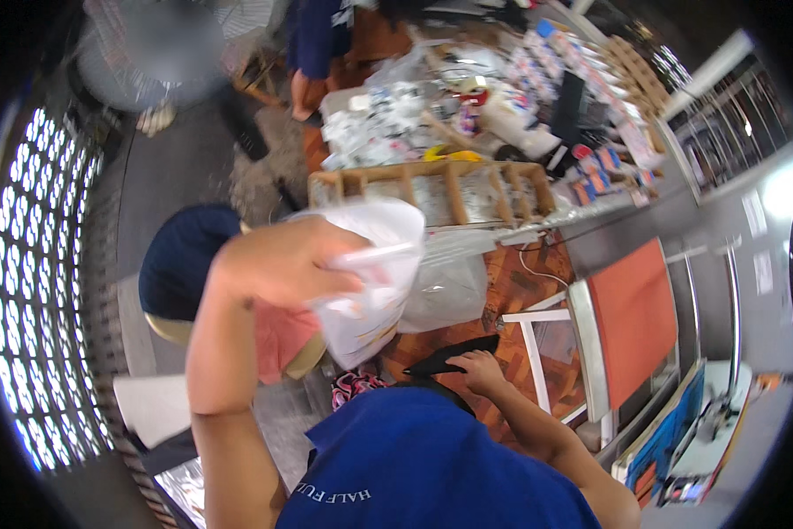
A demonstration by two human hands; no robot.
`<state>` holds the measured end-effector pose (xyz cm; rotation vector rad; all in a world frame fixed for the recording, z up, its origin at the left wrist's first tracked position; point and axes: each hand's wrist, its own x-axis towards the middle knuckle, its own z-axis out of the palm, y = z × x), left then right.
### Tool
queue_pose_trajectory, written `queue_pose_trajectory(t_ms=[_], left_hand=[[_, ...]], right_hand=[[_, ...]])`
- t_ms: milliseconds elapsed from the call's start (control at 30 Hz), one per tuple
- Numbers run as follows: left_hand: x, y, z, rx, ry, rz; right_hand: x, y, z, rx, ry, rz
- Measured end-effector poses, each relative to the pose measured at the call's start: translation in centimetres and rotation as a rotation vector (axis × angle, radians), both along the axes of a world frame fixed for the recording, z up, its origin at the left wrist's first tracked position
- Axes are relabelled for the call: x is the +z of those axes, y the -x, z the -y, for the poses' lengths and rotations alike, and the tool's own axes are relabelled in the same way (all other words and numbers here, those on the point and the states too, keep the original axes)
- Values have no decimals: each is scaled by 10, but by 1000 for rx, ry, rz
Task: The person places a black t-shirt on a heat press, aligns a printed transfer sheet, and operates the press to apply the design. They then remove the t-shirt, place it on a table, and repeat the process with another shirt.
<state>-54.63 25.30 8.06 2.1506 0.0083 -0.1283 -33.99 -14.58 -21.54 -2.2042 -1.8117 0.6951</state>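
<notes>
Just left of centre, above my blue shirt (431, 458), my left hand (290, 260) has a white bag (365, 326): thumb and fingers pinched together on its upper part, wrist bent over. Bag hangs below and right of the fingers, some motion blur on both. Right hand (480, 370) is lower, right of centre, fingers bent over the near side of a flat black item (449, 354). Can't tell if it's gripping or just resting on it; can't tell what the item is either.

Beyond the white bag: wooden tray (456, 196) with compartments, at the near edge of a cluttered table. Small white packets (379, 128) piled behind it. Clear plastic (449, 291) hangs below the tray. Orange-red panel (634, 322) on a white frame stands to my right, on patterned brown floor (511, 273).
</notes>
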Motion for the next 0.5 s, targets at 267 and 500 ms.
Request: queue_pose_trajectory(t_ms=[267,500], left_hand=[[-71,-148,-188,547,-263,-141],[-158,-226,-348,689,-871,-130]], right_hand=[[21,-4,141,-777,-184,-6],[24,47,167,-1230,-8,90]])
